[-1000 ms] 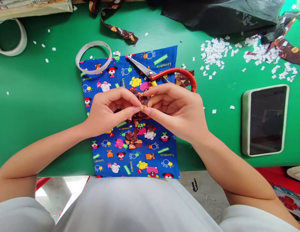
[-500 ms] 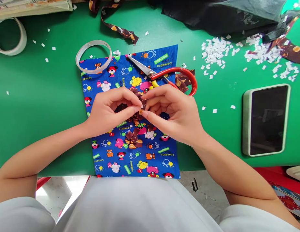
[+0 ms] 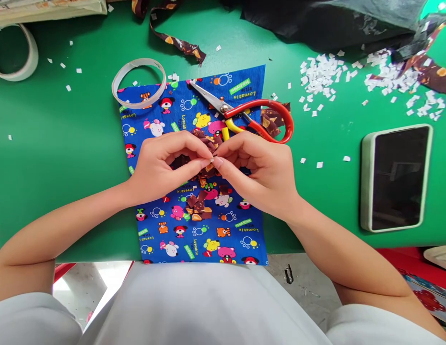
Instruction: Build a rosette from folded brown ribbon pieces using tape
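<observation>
My left hand (image 3: 169, 163) and my right hand (image 3: 257, 167) meet fingertip to fingertip, both closed in a pinch. Between the fingertips is a tiny scrap, mostly hidden, with a pale bit showing. Below them lies a heap of small cut brown scraps (image 3: 209, 143) printed with orange and cream, partly covered by my fingers. A smaller group of the same scraps (image 3: 198, 207) lies nearer my body. Both piles rest on a blue cloth (image 3: 208, 230) printed with cartoon animals. Red-handled scissors (image 3: 257, 108) lie above my right hand, blades apart.
A white ring (image 3: 117, 79) overlaps the cloth's far left corner; another ring (image 3: 30, 60) is further left. Many white paper bits (image 3: 320, 76) are strewn at the right, near black plastic (image 3: 316, 24). A phone (image 3: 399, 177) lies on the green table (image 3: 82, 143). Brown strips (image 3: 180, 45) lie behind.
My right hand has shifted slightly, bringing its thumb tip up against my left fingertips. The heap and scissors stay where they were.
</observation>
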The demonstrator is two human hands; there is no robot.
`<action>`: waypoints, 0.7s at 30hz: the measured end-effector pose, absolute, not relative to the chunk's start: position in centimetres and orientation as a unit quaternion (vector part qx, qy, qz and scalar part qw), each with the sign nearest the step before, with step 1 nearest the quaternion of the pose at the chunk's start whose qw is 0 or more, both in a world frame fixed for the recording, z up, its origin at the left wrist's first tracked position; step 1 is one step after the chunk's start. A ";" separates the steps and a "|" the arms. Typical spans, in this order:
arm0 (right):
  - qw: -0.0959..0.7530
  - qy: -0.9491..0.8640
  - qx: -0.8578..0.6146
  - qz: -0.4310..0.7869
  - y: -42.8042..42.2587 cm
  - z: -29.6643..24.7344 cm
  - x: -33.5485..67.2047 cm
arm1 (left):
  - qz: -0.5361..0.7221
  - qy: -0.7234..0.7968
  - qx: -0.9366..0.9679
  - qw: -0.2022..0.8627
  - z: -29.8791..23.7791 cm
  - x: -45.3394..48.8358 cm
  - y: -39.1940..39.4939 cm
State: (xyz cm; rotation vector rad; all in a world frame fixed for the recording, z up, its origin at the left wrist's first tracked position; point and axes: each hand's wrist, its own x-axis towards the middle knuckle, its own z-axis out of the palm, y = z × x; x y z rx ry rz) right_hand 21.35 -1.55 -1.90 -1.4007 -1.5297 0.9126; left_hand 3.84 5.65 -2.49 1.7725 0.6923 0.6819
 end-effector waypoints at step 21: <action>0.410 -0.670 -0.552 0.280 -1.6 -2.4 21.3 | 0.288 0.319 0.755 0.495 -2.9 3.8 5.0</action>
